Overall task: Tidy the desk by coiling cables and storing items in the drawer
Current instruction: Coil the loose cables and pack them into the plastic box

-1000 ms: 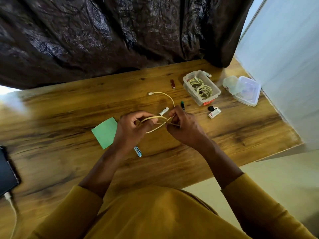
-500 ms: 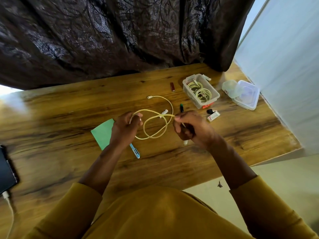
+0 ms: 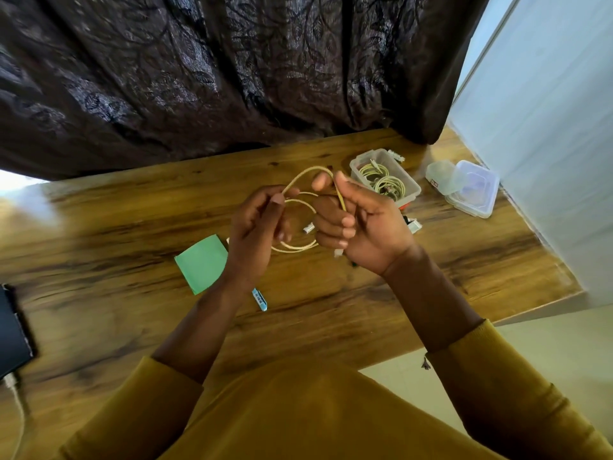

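Hands raised: left hand (image 3: 255, 227), right hand (image 3: 361, 224) apparently pinching cable (image 3: 295, 248).

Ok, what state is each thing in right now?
Cream cable: partly looped, held off the desk by both hands.
Left hand: pinching the loop.
Right hand: curled round the cable's end.
Clear plastic box: open, coiled cables inside.
Clear plastic lid: off, lying beside the box.
Green paper square: flat on the wooden desk.
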`<state>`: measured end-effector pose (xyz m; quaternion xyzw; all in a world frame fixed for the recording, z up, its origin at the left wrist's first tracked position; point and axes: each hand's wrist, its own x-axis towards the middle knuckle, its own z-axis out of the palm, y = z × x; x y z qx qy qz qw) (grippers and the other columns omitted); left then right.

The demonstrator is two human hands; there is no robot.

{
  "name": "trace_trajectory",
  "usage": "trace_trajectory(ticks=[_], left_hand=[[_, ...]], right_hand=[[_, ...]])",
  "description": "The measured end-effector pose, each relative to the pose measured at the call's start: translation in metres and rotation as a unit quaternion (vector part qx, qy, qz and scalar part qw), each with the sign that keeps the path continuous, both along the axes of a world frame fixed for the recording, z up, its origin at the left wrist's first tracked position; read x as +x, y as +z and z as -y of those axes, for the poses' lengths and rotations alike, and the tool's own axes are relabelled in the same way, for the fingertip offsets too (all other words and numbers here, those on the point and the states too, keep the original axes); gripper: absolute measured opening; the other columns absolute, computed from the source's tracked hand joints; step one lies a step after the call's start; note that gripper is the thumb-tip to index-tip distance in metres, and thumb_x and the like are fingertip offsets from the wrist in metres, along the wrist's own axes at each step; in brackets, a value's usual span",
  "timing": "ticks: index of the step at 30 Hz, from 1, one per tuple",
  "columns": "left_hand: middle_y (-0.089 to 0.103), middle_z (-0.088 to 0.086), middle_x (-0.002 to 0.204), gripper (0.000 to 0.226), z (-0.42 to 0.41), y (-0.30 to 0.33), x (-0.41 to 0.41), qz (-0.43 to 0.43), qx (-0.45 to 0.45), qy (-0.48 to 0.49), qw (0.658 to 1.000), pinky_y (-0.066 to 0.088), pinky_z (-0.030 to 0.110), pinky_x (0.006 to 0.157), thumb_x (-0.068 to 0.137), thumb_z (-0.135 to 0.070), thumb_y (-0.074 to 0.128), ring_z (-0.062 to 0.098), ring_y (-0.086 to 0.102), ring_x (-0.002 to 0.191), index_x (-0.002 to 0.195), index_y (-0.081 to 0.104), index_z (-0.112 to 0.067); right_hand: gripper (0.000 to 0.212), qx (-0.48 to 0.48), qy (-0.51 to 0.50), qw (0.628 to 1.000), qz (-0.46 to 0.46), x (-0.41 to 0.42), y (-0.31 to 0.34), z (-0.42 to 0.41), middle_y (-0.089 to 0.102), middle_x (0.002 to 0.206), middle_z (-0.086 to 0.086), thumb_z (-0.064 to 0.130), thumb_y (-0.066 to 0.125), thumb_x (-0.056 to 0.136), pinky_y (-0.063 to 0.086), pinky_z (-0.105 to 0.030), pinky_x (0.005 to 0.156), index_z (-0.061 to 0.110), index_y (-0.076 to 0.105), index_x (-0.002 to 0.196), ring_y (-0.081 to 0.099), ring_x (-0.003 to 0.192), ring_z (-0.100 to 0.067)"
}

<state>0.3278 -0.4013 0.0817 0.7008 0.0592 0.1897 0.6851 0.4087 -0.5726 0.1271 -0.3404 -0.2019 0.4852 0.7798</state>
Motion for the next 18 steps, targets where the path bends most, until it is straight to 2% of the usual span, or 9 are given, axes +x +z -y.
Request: trace_trajectory(ticks=[2,4,6,8,9,11,13,15,18], left_hand=[[0.04,0.003,0.063,0.026,0.0,-0.004,-0.001,-0.012,-0.008,0.005,1.0,0.035,0.025,0.045,0.112,-0.016,0.045,0.014,0.034,0.049,0.124,0.066,-0.003],[0.04,0.001,0.063,0.023,-0.002,-0.004,-0.002,-0.015,-0.006,0.009,1.0,0.028,0.023,0.044,0.111,-0.018,0.048,0.01,0.031,0.048,0.122,0.067,-0.009],[0.047,-0.006,0.064,0.02,-0.004,-0.003,-0.002,-0.013,0.022,0.03,0.999,0.028,0.026,0.045,0.111,-0.018,0.05,0.01,0.036,0.05,0.118,0.069,-0.016],[0.054,-0.011,0.067,0.018,-0.005,-0.001,-0.002,-0.01,0.07,0.058,0.996,0.032,0.027,0.048,0.11,-0.018,0.052,0.009,0.042,0.054,0.114,0.069,-0.017],[0.056,-0.01,0.068,0.017,-0.006,-0.001,-0.002,-0.008,0.092,0.066,0.994,0.034,0.029,0.049,0.11,-0.018,0.052,0.01,0.045,0.055,0.112,0.069,-0.017],[0.056,-0.009,0.068,0.016,-0.006,-0.001,-0.003,-0.006,0.121,0.079,0.989,0.035,0.032,0.049,0.11,-0.017,0.053,0.013,0.046,0.056,0.105,0.068,-0.022],[0.056,-0.007,0.066,0.019,-0.004,-0.001,-0.003,-0.006,0.13,0.082,0.988,0.034,0.034,0.048,0.109,-0.015,0.053,0.014,0.045,0.054,0.102,0.066,-0.027],[0.054,-0.003,0.065,0.019,0.0,-0.001,-0.004,-0.01,0.128,0.067,0.989,0.032,0.032,0.047,0.109,-0.014,0.053,0.014,0.042,0.054,0.105,0.068,-0.025],[0.055,0.009,0.067,0.022,0.007,-0.005,-0.011,-0.058,0.124,0.039,0.99,0.029,0.025,0.044,0.109,-0.019,0.054,0.014,0.04,0.052,0.119,0.072,-0.025]], right_hand=[[0.037,0.012,-0.008,1.0,0.004,0.001,0.007,-0.001,0.049,0.064,0.001,0.025,0.027,0.112,0.028,-0.03,0.056,0.006,0.055,0.127,0.037,0.053,-0.01],[0.041,0.014,-0.027,0.999,0.026,0.003,0.014,-0.002,0.061,0.078,-0.003,0.02,0.029,0.111,0.039,-0.04,0.077,0.003,0.048,0.143,0.056,0.066,-0.015],[0.048,0.024,-0.025,0.998,0.051,0.004,0.021,-0.002,0.069,0.104,-0.011,0.01,0.028,0.109,0.034,-0.053,0.104,0.0,0.035,0.155,0.068,0.092,-0.025],[0.057,0.036,-0.005,0.996,0.082,0.007,0.027,-0.001,0.06,0.137,-0.019,-0.001,0.026,0.104,0.022,-0.061,0.119,0.002,0.021,0.161,0.062,0.121,-0.034],[0.063,0.038,0.005,0.994,0.098,0.007,0.029,0.0,0.052,0.148,-0.021,-0.006,0.025,0.102,0.015,-0.063,0.122,0.005,0.016,0.163,0.056,0.13,-0.037],[0.068,0.041,0.017,0.992,0.117,0.008,0.033,0.001,0.042,0.157,-0.024,-0.012,0.022,0.101,0.01,-0.064,0.124,0.01,0.013,0.165,0.055,0.134,-0.038],[0.068,0.049,0.022,0.992,0.116,0.007,0.033,-0.001,0.041,0.157,-0.026,-0.013,0.019,0.103,0.021,-0.058,0.124,0.013,0.013,0.165,0.056,0.133,-0.038],[0.063,0.052,0.011,0.991,0.119,0.007,0.031,-0.002,0.04,0.158,-0.026,-0.009,0.018,0.106,0.032,-0.052,0.119,0.014,0.015,0.165,0.051,0.138,-0.04],[0.048,0.028,-0.043,0.991,0.123,0.012,0.029,-0.005,0.04,0.159,-0.022,0.0,0.021,0.11,0.032,-0.057,0.113,0.008,0.031,0.156,0.04,0.148,-0.039]])
